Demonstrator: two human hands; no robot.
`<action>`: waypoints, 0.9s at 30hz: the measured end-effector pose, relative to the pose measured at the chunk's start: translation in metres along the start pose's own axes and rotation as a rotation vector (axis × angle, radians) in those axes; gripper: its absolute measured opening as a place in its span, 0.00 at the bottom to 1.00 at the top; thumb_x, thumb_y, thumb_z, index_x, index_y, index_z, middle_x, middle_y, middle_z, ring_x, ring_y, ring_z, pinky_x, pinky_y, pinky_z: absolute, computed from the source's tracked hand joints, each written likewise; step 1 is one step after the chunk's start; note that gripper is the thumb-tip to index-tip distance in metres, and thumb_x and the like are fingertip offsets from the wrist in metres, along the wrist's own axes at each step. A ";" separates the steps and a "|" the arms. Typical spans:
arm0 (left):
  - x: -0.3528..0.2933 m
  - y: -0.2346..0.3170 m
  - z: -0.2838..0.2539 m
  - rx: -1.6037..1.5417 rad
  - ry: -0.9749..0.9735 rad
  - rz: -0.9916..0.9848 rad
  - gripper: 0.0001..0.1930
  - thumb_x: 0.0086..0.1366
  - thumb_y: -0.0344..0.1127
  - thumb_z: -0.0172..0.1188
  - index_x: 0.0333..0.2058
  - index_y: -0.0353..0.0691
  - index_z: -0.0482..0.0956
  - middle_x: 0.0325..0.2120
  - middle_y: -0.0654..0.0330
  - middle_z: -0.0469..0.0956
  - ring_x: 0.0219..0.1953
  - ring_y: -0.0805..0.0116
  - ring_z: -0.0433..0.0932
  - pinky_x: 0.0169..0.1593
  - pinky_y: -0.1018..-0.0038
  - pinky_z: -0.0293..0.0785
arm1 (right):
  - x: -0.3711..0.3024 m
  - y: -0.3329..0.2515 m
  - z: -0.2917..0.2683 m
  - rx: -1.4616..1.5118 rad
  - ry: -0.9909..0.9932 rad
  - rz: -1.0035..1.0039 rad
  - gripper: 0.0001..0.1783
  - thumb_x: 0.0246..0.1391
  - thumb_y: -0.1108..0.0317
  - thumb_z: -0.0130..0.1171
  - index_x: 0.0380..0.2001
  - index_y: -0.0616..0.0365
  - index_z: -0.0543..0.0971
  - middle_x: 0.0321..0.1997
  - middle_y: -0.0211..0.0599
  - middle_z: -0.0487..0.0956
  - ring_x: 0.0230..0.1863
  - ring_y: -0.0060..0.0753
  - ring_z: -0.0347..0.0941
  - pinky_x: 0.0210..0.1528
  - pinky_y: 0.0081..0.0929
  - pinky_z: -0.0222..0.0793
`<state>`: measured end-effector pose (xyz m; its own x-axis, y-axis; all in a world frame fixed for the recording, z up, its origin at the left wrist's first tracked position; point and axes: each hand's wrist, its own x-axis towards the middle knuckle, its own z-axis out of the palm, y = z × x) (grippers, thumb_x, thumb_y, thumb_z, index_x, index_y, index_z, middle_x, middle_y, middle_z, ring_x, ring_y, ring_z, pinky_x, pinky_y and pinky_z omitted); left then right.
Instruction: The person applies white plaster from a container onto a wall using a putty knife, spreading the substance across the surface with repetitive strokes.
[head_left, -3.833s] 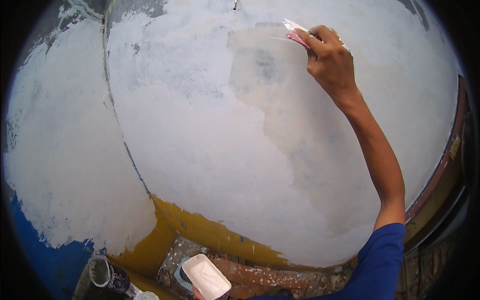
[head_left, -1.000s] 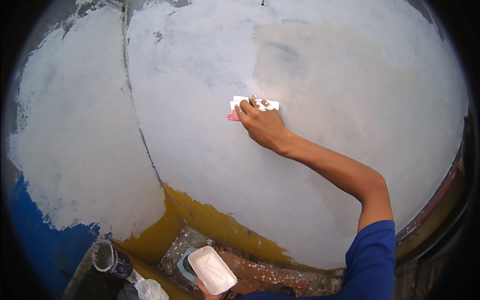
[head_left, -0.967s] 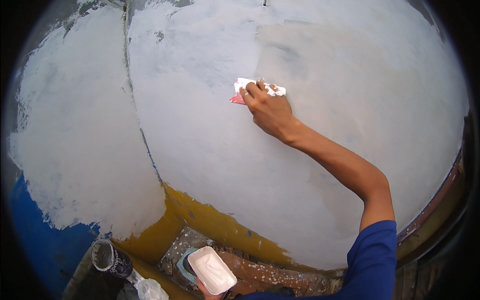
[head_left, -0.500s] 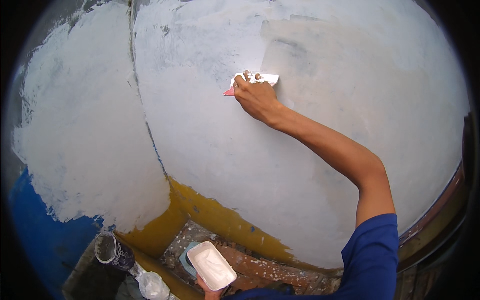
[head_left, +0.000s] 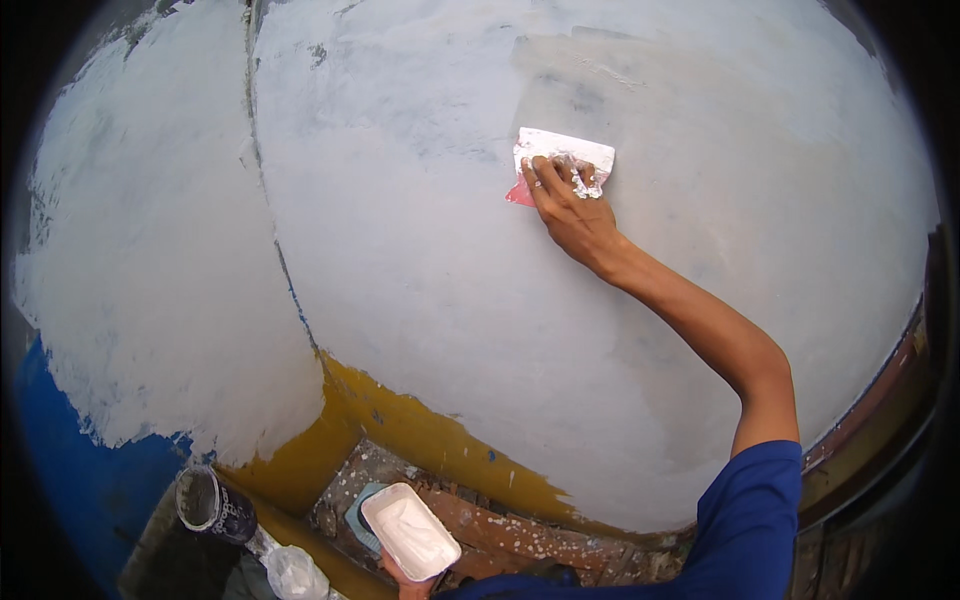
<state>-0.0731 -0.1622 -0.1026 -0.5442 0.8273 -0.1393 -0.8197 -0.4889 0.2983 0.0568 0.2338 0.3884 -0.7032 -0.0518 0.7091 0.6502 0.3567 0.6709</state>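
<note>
Spreader [head_left: 566, 147] up against the pale wall [head_left: 450, 270], broad white edge uppermost, red corner poking out to the left; right hand [head_left: 580, 215] has a firm hold on it, fingers spread over the paste-smeared face, probably to share the pressure along that edge; elbow bent, which likely helps steer at this height; down below, left hand [head_left: 412, 588] grips the tub [head_left: 437, 566] at its near end, much of that hold out of sight; open side up, presumably so the paste [head_left: 412, 530] stays put and close by; over to the left, well apart from the spreader, sits the bucket [head_left: 235, 515], a whitish bag [head_left: 295, 573] just beside it, both perhaps parked out of the working hand's way.
</note>
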 end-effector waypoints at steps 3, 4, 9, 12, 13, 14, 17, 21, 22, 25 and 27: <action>0.003 0.002 0.012 0.139 -0.045 0.059 0.33 0.69 0.61 0.34 0.66 0.51 0.62 0.59 0.56 0.71 0.59 0.51 0.72 0.60 0.45 0.69 | 0.016 0.009 -0.034 0.144 0.070 0.050 0.27 0.48 0.81 0.54 0.55 0.58 0.76 0.49 0.37 0.72 0.50 0.40 0.73 0.53 0.47 0.70; 0.000 0.000 0.035 0.017 -0.012 0.021 0.34 0.68 0.63 0.35 0.65 0.50 0.63 0.59 0.57 0.71 0.58 0.51 0.73 0.59 0.47 0.70 | 0.027 0.027 -0.053 0.198 0.138 0.103 0.26 0.48 0.81 0.54 0.54 0.56 0.78 0.47 0.35 0.74 0.49 0.40 0.73 0.51 0.45 0.71; 0.002 -0.005 0.011 -0.038 -0.020 -0.048 0.34 0.68 0.64 0.34 0.66 0.52 0.62 0.61 0.57 0.69 0.59 0.50 0.71 0.60 0.45 0.69 | 0.080 0.116 -0.087 0.041 0.259 0.301 0.18 0.50 0.80 0.54 0.46 0.62 0.79 0.45 0.39 0.76 0.53 0.41 0.73 0.51 0.40 0.75; 0.006 -0.006 -0.003 0.113 0.000 0.035 0.34 0.68 0.64 0.35 0.66 0.52 0.62 0.60 0.56 0.69 0.59 0.50 0.72 0.59 0.43 0.69 | 0.075 0.088 -0.058 0.026 0.155 0.201 0.11 0.55 0.76 0.51 0.40 0.67 0.78 0.47 0.41 0.75 0.55 0.42 0.73 0.55 0.40 0.75; 0.006 -0.007 0.004 0.088 0.021 0.028 0.34 0.67 0.63 0.37 0.65 0.50 0.64 0.59 0.57 0.71 0.57 0.50 0.73 0.59 0.46 0.71 | 0.062 0.061 -0.051 0.011 0.100 0.163 0.10 0.54 0.76 0.53 0.39 0.66 0.79 0.47 0.41 0.74 0.54 0.42 0.73 0.56 0.42 0.75; 0.004 -0.009 0.013 0.064 0.041 0.020 0.34 0.67 0.62 0.39 0.64 0.48 0.66 0.57 0.57 0.73 0.56 0.51 0.75 0.59 0.48 0.72 | 0.048 0.037 -0.040 -0.006 0.130 0.096 0.10 0.52 0.76 0.54 0.37 0.66 0.80 0.46 0.41 0.74 0.54 0.42 0.74 0.55 0.42 0.74; 0.003 -0.012 0.031 0.356 -0.031 0.082 0.34 0.67 0.62 0.39 0.64 0.48 0.66 0.58 0.57 0.73 0.56 0.51 0.75 0.59 0.48 0.72 | 0.001 -0.020 -0.019 -0.002 -0.145 -0.052 0.22 0.51 0.76 0.54 0.52 0.67 0.77 0.49 0.43 0.74 0.58 0.42 0.72 0.58 0.40 0.71; 0.004 -0.005 0.021 0.228 -0.030 0.120 0.33 0.71 0.58 0.34 0.65 0.44 0.61 0.57 0.52 0.72 0.54 0.50 0.77 0.55 0.47 0.76 | 0.006 -0.029 -0.031 0.175 -0.036 0.002 0.20 0.50 0.78 0.54 0.49 0.68 0.78 0.47 0.43 0.74 0.57 0.45 0.73 0.55 0.42 0.74; 0.004 -0.006 0.025 0.130 -0.019 0.087 0.33 0.70 0.59 0.34 0.66 0.45 0.61 0.58 0.53 0.71 0.54 0.50 0.76 0.56 0.47 0.75 | 0.019 -0.011 -0.042 0.176 0.047 0.065 0.18 0.50 0.78 0.55 0.46 0.69 0.79 0.46 0.44 0.75 0.56 0.44 0.75 0.52 0.41 0.76; 0.006 -0.006 0.028 -0.061 0.023 -0.010 0.33 0.70 0.60 0.34 0.66 0.48 0.61 0.59 0.54 0.70 0.57 0.50 0.74 0.57 0.45 0.73 | 0.066 0.067 -0.069 0.104 0.215 0.206 0.14 0.52 0.78 0.53 0.42 0.66 0.79 0.46 0.41 0.75 0.52 0.44 0.74 0.51 0.40 0.76; 0.007 -0.004 0.026 -0.150 0.057 -0.057 0.34 0.69 0.61 0.34 0.66 0.49 0.61 0.60 0.55 0.70 0.58 0.50 0.73 0.58 0.45 0.72 | 0.087 0.090 -0.061 0.064 0.258 0.248 0.11 0.53 0.78 0.54 0.40 0.66 0.79 0.45 0.40 0.75 0.51 0.44 0.73 0.51 0.39 0.76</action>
<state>-0.0690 -0.1478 -0.0801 -0.5016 0.8401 -0.2063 -0.8648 -0.4807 0.1449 0.0715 0.2045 0.5241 -0.4255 -0.1873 0.8854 0.7666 0.4453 0.4626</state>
